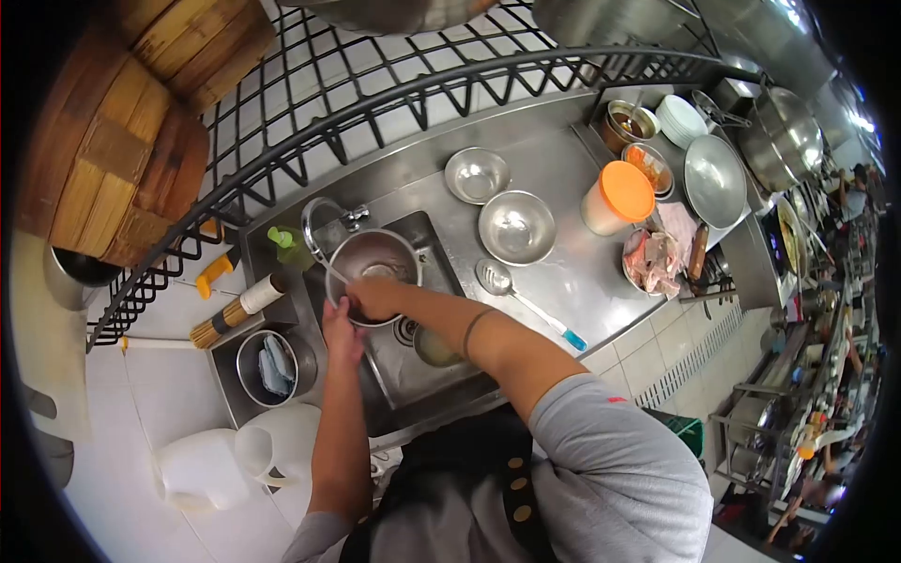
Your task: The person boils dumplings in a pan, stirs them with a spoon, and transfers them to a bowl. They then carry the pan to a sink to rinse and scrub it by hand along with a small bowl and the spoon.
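Note:
Over the sink (413,375), a round metal bowl (371,249) sits tilted beneath the curved faucet (314,225), and a thin pale stream or rod runs from the spout into it. My left hand (342,330) grips the bowl's near-left rim. My right hand (377,298) is curled inside the bowl; its fingertips are hidden, so whatever it holds cannot be made out. Another vessel (436,347) lies lower in the sink, partly covered by my right forearm. On the counter to the right are two metal bowls (517,228) and a slotted spoon (496,278) with a blue-tipped handle.
An orange-lidded tub (627,191), a bowl of raw meat (651,261) and stacked white plates (681,120) stand at the right. Left of the sink are a bamboo brush (225,319), a metal pot with cloths (267,366) and plastic jugs (202,464). A black wire rack (375,84) overhangs the back.

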Demonstrator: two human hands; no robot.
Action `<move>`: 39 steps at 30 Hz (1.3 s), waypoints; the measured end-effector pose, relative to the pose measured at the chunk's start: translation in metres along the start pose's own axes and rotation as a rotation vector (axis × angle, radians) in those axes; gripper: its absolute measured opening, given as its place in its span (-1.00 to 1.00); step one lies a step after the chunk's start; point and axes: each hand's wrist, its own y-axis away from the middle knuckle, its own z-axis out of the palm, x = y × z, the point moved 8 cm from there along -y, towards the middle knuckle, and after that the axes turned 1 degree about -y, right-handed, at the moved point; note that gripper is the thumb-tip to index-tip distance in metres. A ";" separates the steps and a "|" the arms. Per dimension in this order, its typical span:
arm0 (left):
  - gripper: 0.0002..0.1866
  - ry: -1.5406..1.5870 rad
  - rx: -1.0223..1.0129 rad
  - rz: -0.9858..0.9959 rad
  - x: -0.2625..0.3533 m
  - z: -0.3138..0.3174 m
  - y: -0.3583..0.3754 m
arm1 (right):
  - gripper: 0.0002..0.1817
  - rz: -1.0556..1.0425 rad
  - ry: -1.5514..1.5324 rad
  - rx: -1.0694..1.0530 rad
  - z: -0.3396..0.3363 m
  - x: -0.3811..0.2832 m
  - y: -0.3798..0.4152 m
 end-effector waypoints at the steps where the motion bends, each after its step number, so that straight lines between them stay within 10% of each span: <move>1: -0.72 -0.069 0.043 0.054 0.008 -0.003 0.003 | -0.77 -0.080 -0.106 -0.229 0.022 -0.002 0.003; 8: -0.60 -0.331 0.144 -0.110 0.066 0.031 0.047 | -0.78 -0.299 0.229 0.068 -0.047 -0.031 0.111; 10: -0.57 -0.340 0.039 -0.100 0.062 0.051 0.034 | -0.81 0.148 -0.692 0.262 -0.062 0.021 0.149; 12: -0.59 -0.399 -0.124 0.048 0.053 0.096 0.013 | -0.71 0.138 -1.539 0.475 -0.068 0.038 0.195; 16: -0.59 -0.589 -0.374 0.108 -0.014 0.199 -0.022 | -0.57 0.006 -1.843 0.848 -0.096 0.078 0.309; 22: -0.61 -1.148 -0.220 0.242 -0.062 0.288 -0.051 | -0.73 0.347 -1.030 0.867 -0.154 0.101 0.416; 25: -0.70 -1.042 -0.109 0.292 -0.044 0.279 -0.047 | -0.63 0.284 0.094 0.619 -0.154 0.101 0.413; 33: -0.91 -0.635 -0.017 0.262 0.027 0.181 0.004 | -0.25 0.128 0.235 0.655 -0.176 0.040 0.350; 39: -0.64 -0.531 -0.275 -0.057 0.049 0.256 0.061 | -0.57 -0.117 0.095 0.498 -0.189 0.046 0.321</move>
